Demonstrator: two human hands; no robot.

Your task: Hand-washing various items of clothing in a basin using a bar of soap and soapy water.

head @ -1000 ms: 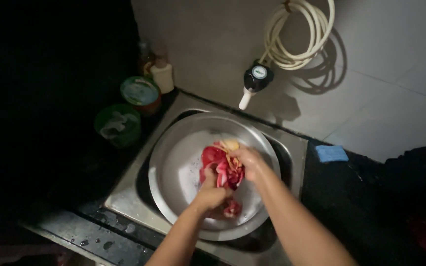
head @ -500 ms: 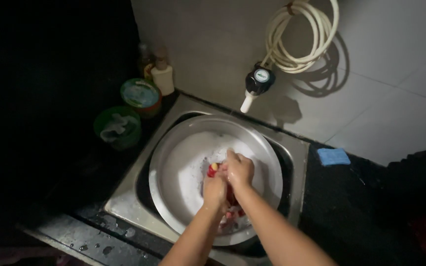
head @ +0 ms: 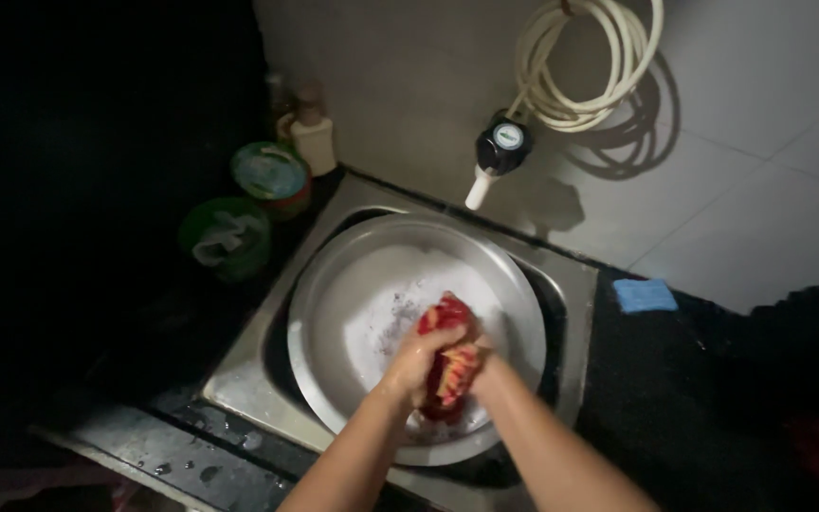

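Red-and-yellow wet cloth, bunched into a short roll (head: 447,365); it sits over the near-right part of a wide round steel basin (head: 334,284) holding white sudsy water (head: 381,303); whether the cloth's lower end touches the suds cannot be told, since the hands cover it.

Long axis of the roll: runs roughly away from the person, upper red end pointing toward the wall, lower end toward the wrists; slightly tilted to the left at the top.

Left hand (head: 419,360): grip closed round the left flank of the cloth, fingers wrapped over it; right hand (head: 481,365): grip closed on the right flank, knuckles pressed against the other hand; both hold the same cloth, neither open. The cloth lies between the two grips, so neither hand is nearer; the red top end stands clear above both fists.

Outward: basin rests inside a square steel sink (head: 239,379) set in a dark worktop (head: 694,398); wet drops show on the sink's near-left rim. Behind the sink, a black tap with a white spout (head: 495,152) on the pale tiled wall; a coiled pale hose (head: 590,66) hangs above it. Left of the sink: two green round tubs (head: 225,237) and a small beige bottle (head: 315,137). Right of the sink: a blue sponge (head: 645,295), well apart from the hands.
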